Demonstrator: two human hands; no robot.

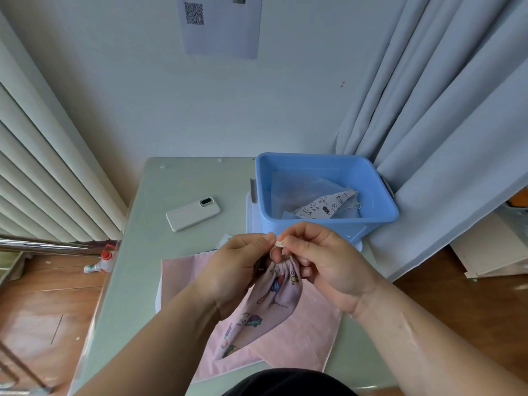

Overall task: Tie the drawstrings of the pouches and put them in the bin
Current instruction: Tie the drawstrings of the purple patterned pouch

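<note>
L hand (237, 261): clamped on string (280, 243) at pouch (268, 304) mouth
R hand (328, 261): pinches same string, tips close to L, prob mid-knot
Pouch: mouth gathered, hangs from your hands over cloth (308, 338), so string stays taut
Bin (365, 221): just behind hands, other pouches inside
In the way: nothing much; phone (193, 214) lies well to the left on table (137, 267)

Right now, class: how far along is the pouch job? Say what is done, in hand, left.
Done: a white printed pouch lies in the blue bin. In hand: left hand and right hand pinch the drawstring of the gathered pink printed pouch. Left: finish the knot, bin it, then the flat pink piece, likely another pouch.
</note>
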